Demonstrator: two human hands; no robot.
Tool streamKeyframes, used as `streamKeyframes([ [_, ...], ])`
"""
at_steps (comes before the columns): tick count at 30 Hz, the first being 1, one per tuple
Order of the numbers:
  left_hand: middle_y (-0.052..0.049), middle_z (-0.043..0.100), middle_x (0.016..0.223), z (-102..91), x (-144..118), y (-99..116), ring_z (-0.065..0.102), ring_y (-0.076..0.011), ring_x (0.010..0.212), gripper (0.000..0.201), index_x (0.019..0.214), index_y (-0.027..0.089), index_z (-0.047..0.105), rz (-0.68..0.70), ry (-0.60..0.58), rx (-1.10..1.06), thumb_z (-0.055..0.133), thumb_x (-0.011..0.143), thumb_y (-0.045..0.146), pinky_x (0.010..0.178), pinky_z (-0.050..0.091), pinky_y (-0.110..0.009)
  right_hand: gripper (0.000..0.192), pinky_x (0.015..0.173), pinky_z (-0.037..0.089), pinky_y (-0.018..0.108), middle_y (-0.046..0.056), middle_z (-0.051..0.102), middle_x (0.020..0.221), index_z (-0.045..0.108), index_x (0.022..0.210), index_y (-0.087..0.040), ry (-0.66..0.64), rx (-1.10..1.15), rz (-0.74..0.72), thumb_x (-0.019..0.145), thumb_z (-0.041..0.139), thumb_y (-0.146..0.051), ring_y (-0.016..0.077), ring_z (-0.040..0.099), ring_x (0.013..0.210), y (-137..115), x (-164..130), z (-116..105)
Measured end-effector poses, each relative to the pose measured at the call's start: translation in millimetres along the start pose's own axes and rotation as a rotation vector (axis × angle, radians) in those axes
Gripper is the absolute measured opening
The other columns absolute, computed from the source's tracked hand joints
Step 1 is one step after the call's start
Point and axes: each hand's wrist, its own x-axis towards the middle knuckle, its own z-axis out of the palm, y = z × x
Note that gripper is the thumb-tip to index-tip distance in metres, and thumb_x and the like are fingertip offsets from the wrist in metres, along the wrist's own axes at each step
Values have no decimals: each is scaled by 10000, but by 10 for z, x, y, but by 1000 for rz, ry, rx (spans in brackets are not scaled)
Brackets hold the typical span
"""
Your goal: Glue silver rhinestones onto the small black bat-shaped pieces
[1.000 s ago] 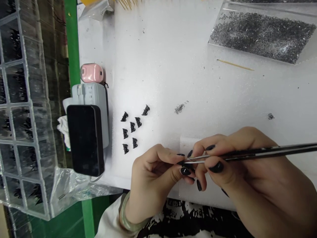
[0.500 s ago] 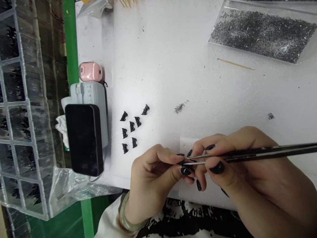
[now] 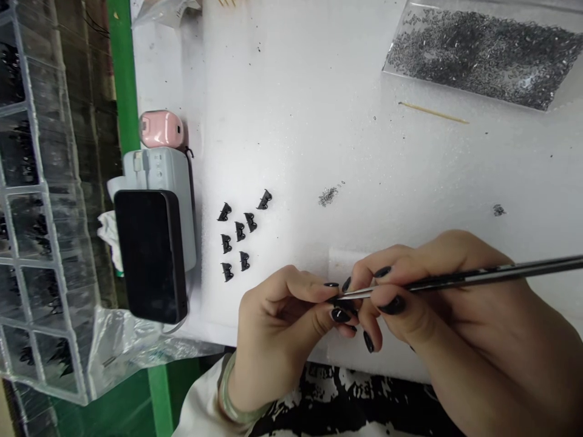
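My left hand (image 3: 277, 331) is closed, thumb and index finger pinching a small black piece (image 3: 337, 301). Most of that piece is hidden by the fingers; it resembles the small black claw clips (image 3: 245, 261) lying to the left. In my right hand (image 3: 437, 315) is a pair of dark tweezers (image 3: 483, 278) with bright tips. The tweezer arms are pressed together, and their tips meet the black piece at my left fingertips. Beyond the hands lies a little pile of tiny metal links (image 3: 328, 196). Another small dark cluster (image 3: 499, 210) sits further right.
A clear container of tiny dark links (image 3: 478, 57) stands at the far right, a thin wooden stick (image 3: 432, 112) before it. On the left are a black phone (image 3: 148, 255), a grey-blue device (image 3: 182, 176), a pink case (image 3: 161, 128) and a compartment box (image 3: 39, 188).
The tweezer arms have closed together; they stood apart before. My right thumb has shifted slightly left and up. The left hand keeps its pinch. The view has shifted slightly.
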Motion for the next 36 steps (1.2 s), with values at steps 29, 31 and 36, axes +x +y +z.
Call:
streamKeyframes([
  [29, -6, 840, 844, 22, -1, 18, 817, -181, 682, 190, 907, 238, 779, 16, 31, 37, 825, 906, 54, 608, 701, -244, 114, 430, 569, 205, 7, 745, 822, 618, 1019, -347, -47, -140, -42, 1112, 586, -404, 257, 816, 958, 12, 5, -39],
  [31, -1, 840, 851, 21, 2, 17, 816, -185, 681, 187, 913, 246, 778, 12, 29, 51, 827, 907, 65, 615, 707, -261, 114, 428, 566, 209, 8, 751, 831, 612, 1027, -347, -53, -149, -47, 1118, 573, -401, 256, 817, 936, 7, 10, -45],
  [36, 8, 835, 863, -5, -13, -2, 819, -162, 710, 202, 938, 265, 786, -2, 1, 39, 810, 927, 65, 679, 701, -243, 110, 473, 598, 218, 4, 758, 875, 598, 1053, -343, -64, -161, -55, 1129, 547, -403, 229, 814, 856, 17, 23, -25],
])
